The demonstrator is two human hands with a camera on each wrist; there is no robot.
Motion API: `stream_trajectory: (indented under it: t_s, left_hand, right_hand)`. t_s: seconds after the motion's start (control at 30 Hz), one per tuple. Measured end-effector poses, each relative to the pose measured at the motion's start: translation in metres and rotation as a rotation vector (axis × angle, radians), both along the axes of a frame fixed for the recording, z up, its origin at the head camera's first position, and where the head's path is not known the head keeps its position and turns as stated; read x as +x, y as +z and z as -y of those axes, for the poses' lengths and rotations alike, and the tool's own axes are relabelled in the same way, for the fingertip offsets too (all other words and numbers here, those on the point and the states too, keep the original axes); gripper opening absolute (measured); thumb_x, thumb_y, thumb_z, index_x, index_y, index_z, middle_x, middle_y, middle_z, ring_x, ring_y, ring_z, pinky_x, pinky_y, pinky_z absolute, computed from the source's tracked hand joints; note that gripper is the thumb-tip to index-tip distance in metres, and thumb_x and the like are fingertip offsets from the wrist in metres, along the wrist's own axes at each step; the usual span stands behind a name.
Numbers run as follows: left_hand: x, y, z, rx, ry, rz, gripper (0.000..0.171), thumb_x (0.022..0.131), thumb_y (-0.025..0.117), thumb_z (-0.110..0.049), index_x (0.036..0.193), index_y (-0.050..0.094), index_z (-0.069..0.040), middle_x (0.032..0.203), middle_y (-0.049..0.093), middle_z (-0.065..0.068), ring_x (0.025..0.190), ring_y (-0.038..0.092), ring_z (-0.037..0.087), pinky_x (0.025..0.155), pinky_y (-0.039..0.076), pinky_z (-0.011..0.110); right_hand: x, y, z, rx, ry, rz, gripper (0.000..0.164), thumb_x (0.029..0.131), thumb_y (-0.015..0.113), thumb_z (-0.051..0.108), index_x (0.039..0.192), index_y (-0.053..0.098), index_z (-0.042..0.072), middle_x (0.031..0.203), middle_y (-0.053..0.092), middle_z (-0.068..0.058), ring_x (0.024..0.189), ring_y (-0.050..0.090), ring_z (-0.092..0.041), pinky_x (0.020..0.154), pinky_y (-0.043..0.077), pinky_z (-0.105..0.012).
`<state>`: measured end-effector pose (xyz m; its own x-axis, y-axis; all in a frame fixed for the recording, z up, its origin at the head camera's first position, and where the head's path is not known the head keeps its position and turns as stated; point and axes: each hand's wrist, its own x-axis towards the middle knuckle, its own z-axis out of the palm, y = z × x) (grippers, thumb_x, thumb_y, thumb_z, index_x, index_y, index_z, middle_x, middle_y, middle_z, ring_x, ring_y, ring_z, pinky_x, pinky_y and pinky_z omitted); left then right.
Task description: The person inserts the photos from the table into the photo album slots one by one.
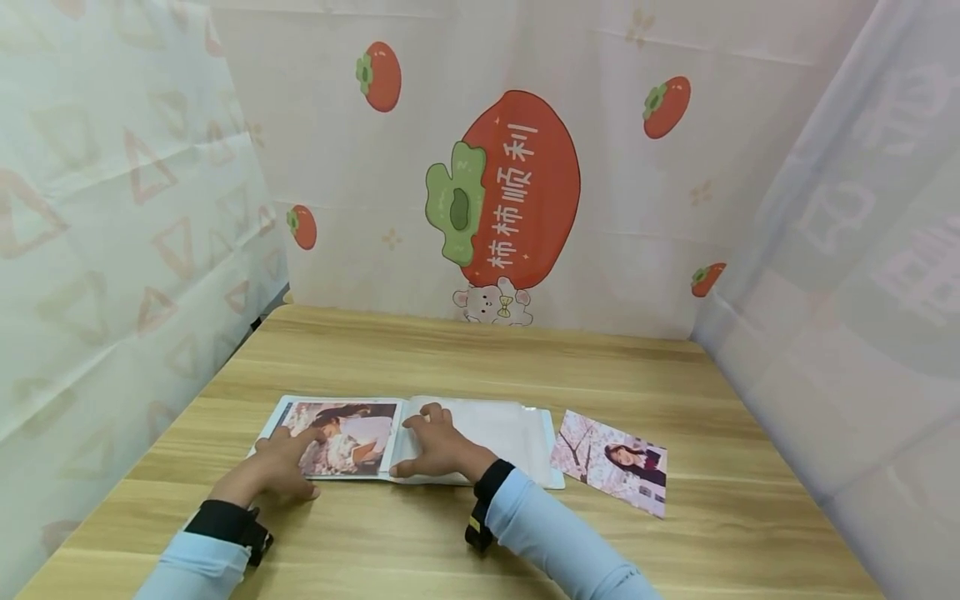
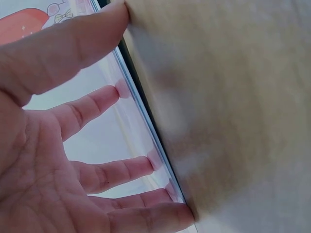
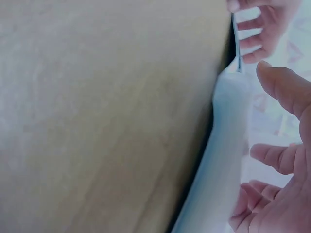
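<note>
An open photo album (image 1: pixel 540 450) with pale blue cover edges lies flat on the wooden table. Its left page holds a photo (image 1: pixel 367 454) of a person among pink blossoms; its right page is a whitish, see-through sleeve (image 1: pixel 498 425). My left hand (image 1: pixel 277 467) is spread over the left page, its fingertips (image 2: pixel 112 92) touching the surface and the thumb at the near edge. Over the right page, close to the fold, my right hand (image 1: pixel 438 446) has its fingers spread and loosely bent, holding nothing. Beside the album's right edge lies a loose photo (image 1: pixel 611 462) of a person under blossoms.
The wood-grain table (image 1: pixel 420 550) extends around the album on all sides. A printed cloth (image 1: pixel 337 167) with red fruit pictures hangs behind it, and more cloth hangs at the left and right. Black bands (image 1: pixel 221 523) circle both wrists over light blue sleeves.
</note>
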<state>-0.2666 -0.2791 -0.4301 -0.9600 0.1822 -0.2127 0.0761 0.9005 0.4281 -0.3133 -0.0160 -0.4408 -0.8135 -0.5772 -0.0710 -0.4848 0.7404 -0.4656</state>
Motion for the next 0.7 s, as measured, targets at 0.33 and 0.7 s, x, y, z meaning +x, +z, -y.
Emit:
stream_trajectory:
  t_s: [0.33,0.7]
  left_hand:
    - [-0.002,0.002,0.002,-0.005,-0.007,0.002,0.070,0.064,0.085,-0.024,0.123,0.050,-0.011,0.110,0.038,0.030,0.089,0.037,0.045,0.063,0.041,0.051]
    - [-0.002,0.000,0.003,-0.009,-0.007,0.005,0.071,0.063,0.085,-0.025,0.123,0.049,-0.011,0.110,0.038,0.030,0.089,0.037,0.045,0.064,0.042,0.052]
  right_hand:
    - [0.006,0.019,-0.033,-0.109,0.021,0.019,0.070,0.081,0.071,0.040,0.138,0.042,0.011,0.134,0.033,-0.011,0.121,0.033,-0.025,0.093,0.038,-0.039]
    - [0.007,0.020,-0.120,-0.246,-0.121,-0.026,0.055,0.087,0.067,0.025,0.130,0.046,-0.002,0.121,0.044,-0.023,0.097,0.053,-0.032,0.076,0.047,-0.042]
